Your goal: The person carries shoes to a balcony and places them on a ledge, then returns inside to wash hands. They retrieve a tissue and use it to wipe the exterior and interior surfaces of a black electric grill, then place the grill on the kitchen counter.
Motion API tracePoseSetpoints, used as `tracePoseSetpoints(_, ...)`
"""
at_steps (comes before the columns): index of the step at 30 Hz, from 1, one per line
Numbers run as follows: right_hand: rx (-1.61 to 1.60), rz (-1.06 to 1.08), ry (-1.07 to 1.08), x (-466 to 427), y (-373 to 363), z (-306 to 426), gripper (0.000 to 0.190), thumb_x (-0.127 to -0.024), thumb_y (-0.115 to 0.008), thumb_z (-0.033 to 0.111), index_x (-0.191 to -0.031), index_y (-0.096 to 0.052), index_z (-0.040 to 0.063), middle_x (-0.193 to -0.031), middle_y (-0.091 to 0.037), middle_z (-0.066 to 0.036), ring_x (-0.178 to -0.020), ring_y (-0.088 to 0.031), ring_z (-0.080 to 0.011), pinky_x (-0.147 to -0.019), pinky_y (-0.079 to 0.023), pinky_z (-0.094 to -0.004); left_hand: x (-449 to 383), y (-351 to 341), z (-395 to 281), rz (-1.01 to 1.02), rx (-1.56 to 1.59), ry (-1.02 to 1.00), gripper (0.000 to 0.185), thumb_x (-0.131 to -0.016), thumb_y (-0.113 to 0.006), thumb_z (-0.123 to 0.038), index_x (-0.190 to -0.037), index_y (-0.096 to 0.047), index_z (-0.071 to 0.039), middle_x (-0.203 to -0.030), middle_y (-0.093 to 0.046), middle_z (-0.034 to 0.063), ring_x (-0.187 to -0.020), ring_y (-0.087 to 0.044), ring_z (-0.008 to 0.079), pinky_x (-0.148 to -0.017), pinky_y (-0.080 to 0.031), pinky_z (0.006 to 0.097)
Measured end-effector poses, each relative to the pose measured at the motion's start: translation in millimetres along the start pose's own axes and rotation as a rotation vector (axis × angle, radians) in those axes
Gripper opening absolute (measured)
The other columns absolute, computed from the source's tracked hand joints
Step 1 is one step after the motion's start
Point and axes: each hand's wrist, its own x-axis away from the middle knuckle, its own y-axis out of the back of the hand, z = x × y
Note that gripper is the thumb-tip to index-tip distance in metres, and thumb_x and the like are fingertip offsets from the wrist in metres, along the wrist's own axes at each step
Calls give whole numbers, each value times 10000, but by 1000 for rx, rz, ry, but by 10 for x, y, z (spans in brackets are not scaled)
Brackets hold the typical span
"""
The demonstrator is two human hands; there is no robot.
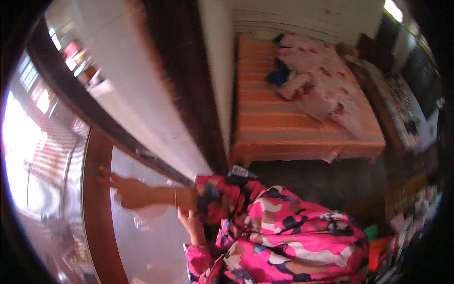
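My right hand (131, 191) reaches out to the left, fingers apart, with nothing seen in it. A thin bangle (175, 196) circles its wrist. Its fingertips overlap a reddish-brown strip (97, 198), perhaps wood; contact cannot be made out. My left hand (191, 223) is close under the right forearm, partly hidden, and whether it holds anything is unclear. Pink camouflage-patterned clothing (291, 234) covers my arms and body. A black item with a white printed patch (241, 171) shows beside the right sleeve.
A dark door frame (184, 81) rises beside a pale wall (149, 88). Beyond it stands a bed with an orange striped cover (255, 117) and a crumpled pink patterned cloth (319, 78). A slim dark frame (88, 103) bears a metal latch (145, 154). Bright window light enters at left.
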Motion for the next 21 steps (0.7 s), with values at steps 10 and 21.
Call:
tracePoseSetpoints(10,-774,-319,-655,480,-234,-396,268,-843,-541,219,-984,-591,-3,-786,-616,-58,-625,-527,-95,-609,-440,-225,-272,258,-212,-538,-177,-260,305,-800,-588,-111,-1071,-540,19,-1054,-563,114,-941,-532,186,-820,-432,298)
tracePoseSetpoints(21,-1093,-551,-1328,1332,-438,-872,273,-875,-529,300,-887,-540,28,-865,-565,-97,-811,-578,-252,-743,-500,-418,-431,2025,-266,-776,-963,96,348,-676,-620,-152,-1016,-586,-87,-1040,-565,122,-1065,-467,285,-945,-350,369)
